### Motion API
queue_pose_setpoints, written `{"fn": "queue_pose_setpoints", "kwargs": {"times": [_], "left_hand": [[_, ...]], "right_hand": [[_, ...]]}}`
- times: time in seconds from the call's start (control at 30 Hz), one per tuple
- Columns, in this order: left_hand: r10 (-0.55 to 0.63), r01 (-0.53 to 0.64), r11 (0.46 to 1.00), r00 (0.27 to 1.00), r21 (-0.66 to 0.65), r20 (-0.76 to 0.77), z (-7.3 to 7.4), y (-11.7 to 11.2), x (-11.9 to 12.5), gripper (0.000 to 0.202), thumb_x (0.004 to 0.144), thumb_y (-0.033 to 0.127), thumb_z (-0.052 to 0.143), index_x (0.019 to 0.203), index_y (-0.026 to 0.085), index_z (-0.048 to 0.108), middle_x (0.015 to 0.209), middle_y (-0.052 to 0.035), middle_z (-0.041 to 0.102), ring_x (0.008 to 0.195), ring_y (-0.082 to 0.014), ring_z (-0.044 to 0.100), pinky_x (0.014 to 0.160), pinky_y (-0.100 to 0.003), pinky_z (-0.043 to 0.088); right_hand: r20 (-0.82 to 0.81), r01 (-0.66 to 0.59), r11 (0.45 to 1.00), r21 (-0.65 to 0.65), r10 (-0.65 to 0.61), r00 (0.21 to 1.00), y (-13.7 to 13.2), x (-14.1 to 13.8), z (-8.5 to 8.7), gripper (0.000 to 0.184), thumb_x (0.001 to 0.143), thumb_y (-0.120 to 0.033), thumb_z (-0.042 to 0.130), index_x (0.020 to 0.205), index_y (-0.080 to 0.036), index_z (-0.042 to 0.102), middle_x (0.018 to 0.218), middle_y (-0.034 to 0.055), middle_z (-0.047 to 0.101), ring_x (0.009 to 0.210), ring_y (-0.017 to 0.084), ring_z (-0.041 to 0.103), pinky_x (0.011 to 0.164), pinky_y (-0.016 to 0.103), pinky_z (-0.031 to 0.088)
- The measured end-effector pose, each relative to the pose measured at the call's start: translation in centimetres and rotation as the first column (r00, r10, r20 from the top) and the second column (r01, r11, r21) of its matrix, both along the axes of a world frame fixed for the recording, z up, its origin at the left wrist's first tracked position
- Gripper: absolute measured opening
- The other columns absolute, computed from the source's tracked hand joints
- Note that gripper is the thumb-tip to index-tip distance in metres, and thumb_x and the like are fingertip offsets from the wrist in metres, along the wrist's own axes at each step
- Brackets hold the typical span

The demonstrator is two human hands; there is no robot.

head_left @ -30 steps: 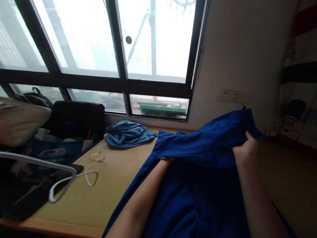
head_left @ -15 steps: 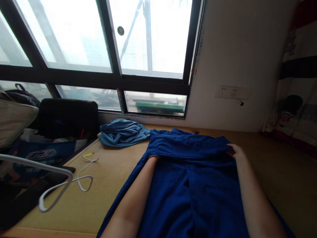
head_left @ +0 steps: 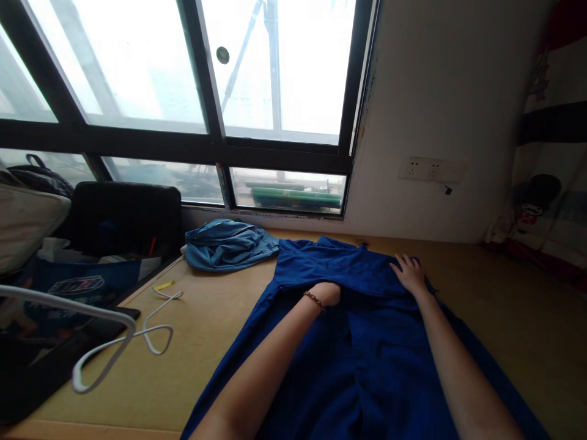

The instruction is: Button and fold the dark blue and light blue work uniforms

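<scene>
A dark blue garment (head_left: pixel 316 366) is spread over the wooden table, its far part folded over into a band. My left hand (head_left: pixel 329 294), with a beaded bracelet at the wrist, reaches under the edge of that fold near the middle. Its fingers are hidden beneath the cloth. On top of the fold at the far right corner lies my right hand (head_left: pixel 409 274), fingers spread over the fabric. A lighter blue crumpled cloth (head_left: pixel 229 245) sits just left of the garment's far end.
A white cable (head_left: pixel 153 330) loops over the left of the table (head_left: pixel 202 336). Left of it are a black chair (head_left: pixel 128 208) and a blue bag (head_left: pixel 77 284). A window and a wall with a socket panel (head_left: pixel 431 169) stand behind; a patterned curtain hangs at right.
My left hand has shifted right under the fold, from the left side to the middle. My right hand has moved from the garment's right edge inward onto the fold, its fingers now spread.
</scene>
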State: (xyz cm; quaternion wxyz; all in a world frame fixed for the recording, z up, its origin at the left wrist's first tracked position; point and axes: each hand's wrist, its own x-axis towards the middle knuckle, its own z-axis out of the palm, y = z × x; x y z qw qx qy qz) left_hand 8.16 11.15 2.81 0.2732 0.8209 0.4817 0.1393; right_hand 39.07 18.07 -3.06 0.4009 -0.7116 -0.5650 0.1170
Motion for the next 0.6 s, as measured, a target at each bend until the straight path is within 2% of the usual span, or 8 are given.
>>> {"fn": "queue_pose_setpoints", "kwargs": {"times": [0.13,0.2,0.27,0.3,0.37,0.4,0.5,0.6], "left_hand": [[-0.369,0.369,0.921,0.929,-0.121,0.022,2.2,0.3,0.6,0.047,0.068,0.05,0.055,0.105,0.021,0.059,0.104,-0.0017,0.063,0.093,-0.0203,0.057,0.082,-0.027,0.043],[-0.36,0.364,0.931,0.928,-0.029,0.094,2.7,1.4,-0.7,0.046,0.078,0.049,0.042,0.113,0.021,0.053,0.112,-0.001,0.059,0.097,-0.0178,0.055,0.084,-0.024,0.041],[-0.068,0.052,0.989,0.992,0.141,0.11,2.1,3.1,-2.8,0.044,0.082,0.042,0.038,0.116,0.016,0.049,0.117,-0.0068,0.054,0.104,-0.0195,0.05,0.088,-0.027,0.038],[0.144,-0.164,0.96,0.985,0.229,0.099,1.5,4.1,-4.0,0.043,0.082,0.038,0.04,0.116,0.013,0.047,0.119,-0.0111,0.051,0.108,-0.0215,0.047,0.091,-0.029,0.035],[0.53,-0.517,0.793,0.846,0.322,0.051,-0.2,5.9,-6.6,0.043,0.078,0.032,0.047,0.113,0.007,0.046,0.119,-0.0194,0.048,0.112,-0.0269,0.043,0.094,-0.037,0.03],[0.651,-0.627,0.711,0.758,0.317,0.041,-1.0,6.7,-7.8,0.043,0.077,0.031,0.049,0.11,0.005,0.047,0.116,-0.0216,0.049,0.11,-0.0289,0.044,0.093,-0.039,0.03],[0.796,-0.794,0.587,0.601,0.157,0.064,-2.8,8.6,-11.0,0.044,0.072,0.035,0.054,0.104,0.005,0.049,0.108,-0.0231,0.054,0.104,-0.0318,0.049,0.086,-0.04,0.036],[0.799,-0.803,0.595,0.589,-0.019,0.125,-3.5,10.1,-12.9,0.041,0.06,0.031,0.066,0.092,0.008,0.055,0.099,-0.0221,0.059,0.096,-0.0327,0.054,0.077,-0.038,0.041]], "right_hand": [[0.034,0.021,0.994,-0.111,-0.018,0.999,-0.2,0.0,-2.5,0.041,0.071,-0.042,0.058,0.109,-0.027,0.054,0.132,0.0022,0.038,0.128,0.025,0.014,0.102,0.049,-0.005],[0.067,0.077,0.995,-0.068,-0.073,0.995,-0.3,0.6,-3.0,0.043,0.074,-0.043,0.054,0.113,-0.025,0.051,0.134,0.0045,0.035,0.128,0.026,0.012,0.102,0.051,-0.003],[0.101,0.204,0.979,-0.028,-0.2,0.975,-0.4,1.1,-2.8,0.049,0.075,-0.043,0.052,0.118,-0.021,0.046,0.137,0.0098,0.029,0.128,0.031,0.011,0.101,0.054,0.002],[0.102,0.277,0.96,-0.037,-0.273,0.957,-0.4,1.4,-2.6,0.052,0.075,-0.042,0.052,0.121,-0.019,0.043,0.137,0.0136,0.026,0.127,0.033,0.013,0.1,0.055,0.006],[0.062,0.391,0.913,-0.114,-0.386,0.92,-0.3,2.0,-2.0,0.058,0.074,-0.039,0.053,0.123,-0.012,0.038,0.133,0.0218,0.029,0.124,0.036,0.022,0.098,0.055,0.016],[0.027,0.417,0.894,-0.163,-0.419,0.908,-0.3,2.4,-1.6,0.059,0.073,-0.037,0.055,0.122,-0.009,0.038,0.129,0.0247,0.033,0.122,0.037,0.027,0.097,0.053,0.021],[-0.083,0.407,0.871,-0.274,-0.443,0.892,-0.1,4.0,-0.4,0.058,0.065,-0.034,0.064,0.112,-0.004,0.046,0.115,0.0282,0.046,0.112,0.038,0.041,0.09,0.049,0.034],[-0.217,0.341,0.873,-0.349,-0.429,0.877,0.4,5.6,0.7,0.054,0.056,-0.029,0.072,0.099,-0.003,0.053,0.101,0.0275,0.056,0.096,0.036,0.054,0.077,0.044,0.046]]}}
